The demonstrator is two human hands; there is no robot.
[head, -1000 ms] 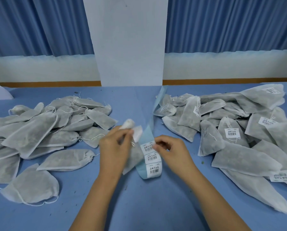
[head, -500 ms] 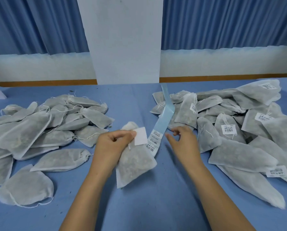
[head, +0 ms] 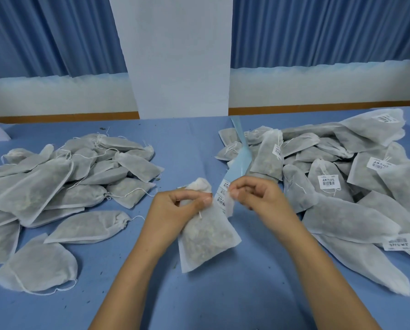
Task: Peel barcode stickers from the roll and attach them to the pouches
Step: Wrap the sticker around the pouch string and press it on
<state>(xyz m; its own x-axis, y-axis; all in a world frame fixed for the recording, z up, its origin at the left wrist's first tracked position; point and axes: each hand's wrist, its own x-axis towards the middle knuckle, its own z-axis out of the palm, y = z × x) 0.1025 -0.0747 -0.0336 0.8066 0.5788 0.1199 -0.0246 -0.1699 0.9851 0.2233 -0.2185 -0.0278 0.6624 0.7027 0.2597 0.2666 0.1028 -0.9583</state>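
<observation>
**Right hand closed in on the sticker beside the held pouch**

The left hand (head: 175,211) gripped the gathered top of a pouch (head: 206,244), fingers curled round it. The pouch hung tilted over the near middle of the blue table (head: 223,301), much as it had half a second before. The right hand (head: 261,198), which had been spread loosely by the sticker strip (head: 240,163), had come left until it was just beside the left hand. Its thumb and forefinger were pinched together on a white sticker (head: 230,207). Earlier that sticker had stood out at the left thumb; now it hung at the right fingertips, against the pouch's upper right edge. The strip ran from behind the two hands away to the far right. The heap of plain pouches (head: 56,184) on the left and the heap of labelled pouches (head: 342,210) on the right lay unchanged.
</observation>
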